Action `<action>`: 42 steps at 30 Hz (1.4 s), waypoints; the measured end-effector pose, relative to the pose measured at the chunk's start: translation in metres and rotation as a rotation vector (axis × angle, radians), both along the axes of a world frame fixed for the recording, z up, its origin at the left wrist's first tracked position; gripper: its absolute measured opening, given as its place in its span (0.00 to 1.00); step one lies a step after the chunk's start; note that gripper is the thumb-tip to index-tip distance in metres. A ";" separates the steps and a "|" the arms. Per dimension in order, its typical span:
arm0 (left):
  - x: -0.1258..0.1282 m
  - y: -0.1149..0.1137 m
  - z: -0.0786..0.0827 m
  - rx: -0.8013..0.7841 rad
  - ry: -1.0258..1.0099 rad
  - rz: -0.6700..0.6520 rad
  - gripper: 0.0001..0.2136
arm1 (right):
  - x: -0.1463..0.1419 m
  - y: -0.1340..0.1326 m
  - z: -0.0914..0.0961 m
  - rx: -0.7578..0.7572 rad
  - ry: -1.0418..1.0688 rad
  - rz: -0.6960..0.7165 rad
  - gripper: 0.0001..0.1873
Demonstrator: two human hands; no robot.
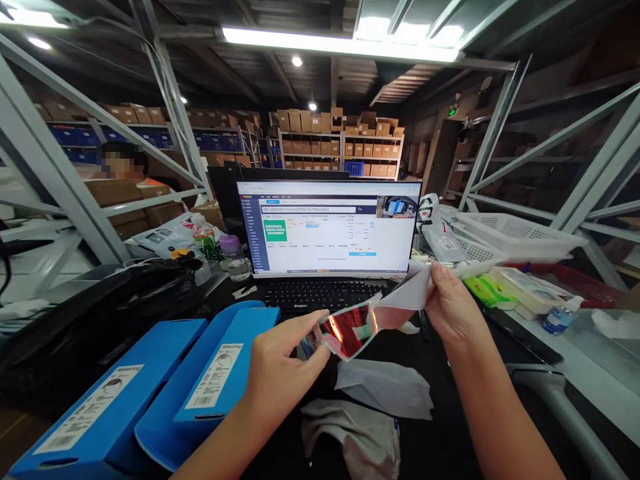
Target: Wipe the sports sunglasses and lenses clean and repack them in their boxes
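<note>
At the near edge of the counter point(443, 427), L hand point(285, 357) is part-closed, fingers pinching the left end of a red mirrored lens point(347, 330). R hand point(450, 307) is closed on a white tissue sheet point(403, 287) that covers the lens's right end; can't tell if the fingers reach the lens through it. The lens is held in the air between both hands, long axis running 8 to 2 o'clock, right end higher, mirrored face turned up twd the camera. Gripping by the rim w/ the tissue between fingers and lens looks best for keeping prints off.

Below the hands, a grey cloth point(350, 443) and a pale grey sheet point(383, 390) lie on the counter. At 9 o'clock sit two blue boxes point(225, 353) w/ white labels, a black bag point(100, 313) beyond them. Ahead: keyboard point(320, 293), then monitor point(325, 227). At 2 o'clock, a white plastic basket point(515, 233). At 10 o'clock, a co-worker point(120, 163); far off, shelves point(340, 140) of cardboard boxes.
</note>
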State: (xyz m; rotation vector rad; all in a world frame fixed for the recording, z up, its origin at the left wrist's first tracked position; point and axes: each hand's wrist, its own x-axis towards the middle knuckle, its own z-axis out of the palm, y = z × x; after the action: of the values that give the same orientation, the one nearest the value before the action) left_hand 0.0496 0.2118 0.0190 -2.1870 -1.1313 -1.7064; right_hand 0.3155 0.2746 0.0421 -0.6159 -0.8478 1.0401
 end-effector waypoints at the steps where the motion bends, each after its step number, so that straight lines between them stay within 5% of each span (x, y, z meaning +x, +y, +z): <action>1: -0.001 0.001 -0.001 0.017 -0.016 0.025 0.12 | -0.001 0.000 0.000 0.002 0.034 -0.015 0.30; 4: -0.004 0.003 -0.004 0.065 -0.055 0.101 0.13 | -0.014 -0.008 -0.004 -0.007 0.064 -0.034 0.29; 8: -0.006 0.004 -0.006 0.120 -0.150 0.197 0.14 | -0.043 -0.027 -0.010 -0.018 0.031 0.107 0.27; 15: 0.003 0.003 -0.009 0.222 -0.150 0.204 0.15 | -0.114 -0.065 -0.017 -0.251 0.269 0.285 0.25; 18: 0.007 0.001 -0.009 0.222 -0.126 0.211 0.14 | -0.129 -0.080 -0.019 -0.162 0.292 0.420 0.19; 24: 0.004 -0.002 -0.007 0.158 -0.178 0.271 0.12 | -0.115 -0.077 -0.023 0.062 0.185 0.560 0.14; 35: 0.004 0.004 -0.011 0.045 -0.213 0.197 0.14 | -0.116 -0.070 -0.040 0.202 -0.282 0.151 0.22; 42: 0.000 0.007 -0.012 0.057 -0.165 0.176 0.12 | -0.106 -0.068 -0.038 0.197 -0.435 -0.026 0.07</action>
State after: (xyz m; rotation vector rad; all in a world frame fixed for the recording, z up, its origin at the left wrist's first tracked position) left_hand 0.0496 0.2184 0.0075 -1.8803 -1.2549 -1.8431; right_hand 0.2093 0.2069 0.0046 -0.6941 -1.3019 0.7959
